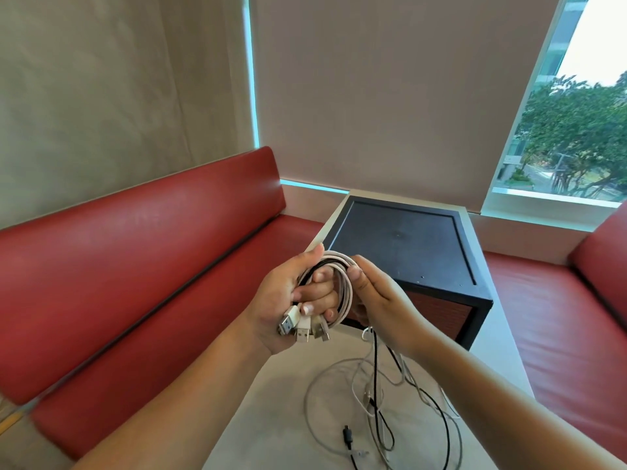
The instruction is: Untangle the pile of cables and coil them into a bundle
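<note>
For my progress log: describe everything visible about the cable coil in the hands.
The cable coil is a small loop of several turns, mostly white cords with some black, plastic-looking, held upright above the table. The left hand grips it, fingers curled round it; the right hand pinches its right side. Several USB plugs stick out below the left hand. Black and white strands trail down to the table.

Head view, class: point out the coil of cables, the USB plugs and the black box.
coil of cables (346, 296), head view, white strands on its right side.
USB plugs (302, 330), head view, the white middle plug.
black box (403, 239), head view, its dark top panel.
</note>
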Motion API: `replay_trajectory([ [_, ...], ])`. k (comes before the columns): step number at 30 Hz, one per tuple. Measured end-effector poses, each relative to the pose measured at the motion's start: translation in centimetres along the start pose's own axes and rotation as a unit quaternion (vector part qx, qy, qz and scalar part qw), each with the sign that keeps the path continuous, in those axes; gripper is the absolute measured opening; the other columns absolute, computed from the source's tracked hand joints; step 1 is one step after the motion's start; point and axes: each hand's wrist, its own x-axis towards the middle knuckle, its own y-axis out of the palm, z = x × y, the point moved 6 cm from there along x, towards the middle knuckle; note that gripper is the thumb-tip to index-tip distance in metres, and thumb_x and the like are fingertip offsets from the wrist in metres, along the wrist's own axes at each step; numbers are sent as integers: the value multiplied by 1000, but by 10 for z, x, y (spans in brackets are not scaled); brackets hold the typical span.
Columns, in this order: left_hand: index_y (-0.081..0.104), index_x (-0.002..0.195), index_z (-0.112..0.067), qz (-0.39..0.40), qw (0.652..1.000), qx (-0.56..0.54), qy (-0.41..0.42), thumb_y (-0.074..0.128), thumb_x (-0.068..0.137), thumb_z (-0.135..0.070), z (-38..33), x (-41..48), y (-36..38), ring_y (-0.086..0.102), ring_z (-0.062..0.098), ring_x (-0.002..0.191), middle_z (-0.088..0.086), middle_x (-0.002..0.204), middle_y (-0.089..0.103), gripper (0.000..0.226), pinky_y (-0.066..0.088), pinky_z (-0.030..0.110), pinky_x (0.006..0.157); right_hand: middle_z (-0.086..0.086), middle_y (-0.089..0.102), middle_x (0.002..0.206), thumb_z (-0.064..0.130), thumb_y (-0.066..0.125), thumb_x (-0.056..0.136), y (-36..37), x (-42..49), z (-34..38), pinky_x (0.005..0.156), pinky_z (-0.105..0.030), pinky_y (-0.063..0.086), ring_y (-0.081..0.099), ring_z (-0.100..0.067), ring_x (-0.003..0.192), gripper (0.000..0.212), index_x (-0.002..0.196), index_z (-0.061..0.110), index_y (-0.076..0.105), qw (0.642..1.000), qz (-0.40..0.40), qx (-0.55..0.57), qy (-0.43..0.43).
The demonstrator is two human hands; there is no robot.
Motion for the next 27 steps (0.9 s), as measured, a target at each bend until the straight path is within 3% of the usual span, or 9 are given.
replay_trajectory([
  [2, 45, 54, -17, 5, 1000, -18, 12, 45, 88, -43, 1, 2, 3, 27, 4, 31, -10, 33, 23, 43, 41, 21, 47, -10, 50, 73, 67, 45, 87, 5, -2, -3, 54, -31, 37, 44, -24, 60, 67, 103, 2, 52, 997, -20, 66, 33],
  [4, 45, 55, -17, 6, 999, -48, 25, 46, 89, -43, 3, 6, 4, 29, 5, 30, -9, 33, 24, 43, 41, 21, 47, -17, 50, 73, 70, 44, 85, 9, -3, -5, 54, -37, 34, 42, -27, 59, 71, 110, 4, 53, 990, -37, 120, 58],
  [7, 45, 55, -17, -1, 996, -78, 39, 49, 88, -44, 5, 11, 4, 29, 5, 30, -8, 33, 25, 43, 40, 22, 47, -4, 44, 58, 58, 38, 93, 11, -5, -8, 43, -22, 22, 31, -11, 46, 63, 111, -1, 52, 978, -63, 184, 79],
  [10, 45, 54, -18, -8, 994, -94, 53, 49, 87, -46, 4, 13, 4, 29, 6, 30, -8, 32, 24, 44, 41, 21, 46, 3, 38, 52, 51, 35, 88, 16, -12, -11, 40, -18, 21, 24, -6, 42, 54, 105, 3, 51, 968, -90, 220, 80],
  [20, 41, 53, -18, -68, 988, -87, 107, 55, 82, -45, 2, 15, 8, 27, 6, 31, -8, 34, 22, 42, 41, 22, 43, 9, 44, 59, 48, 35, 88, 20, -22, -7, 44, -17, 31, 35, -3, 47, 36, 90, 16, 50, 966, -134, 214, 49],
  [24, 48, 49, -19, -87, 984, -77, 136, 59, 77, -22, 1, 17, 7, 27, 5, 32, -8, 36, 24, 30, 39, 21, 43, 1, 37, 57, 48, 35, 90, 26, -28, -14, 42, -22, 23, 29, -9, 45, 37, 92, 12, 45, 963, -143, 221, 58],
  [27, 45, 54, -18, -104, 983, -71, 132, 58, 84, -19, 3, 20, 4, 30, 6, 35, -7, 40, 24, 32, 41, 22, 45, -1, 34, 56, 47, 36, 89, 28, -31, -20, 42, -22, 22, 26, -10, 45, 37, 95, 12, 44, 960, -156, 223, 70],
])
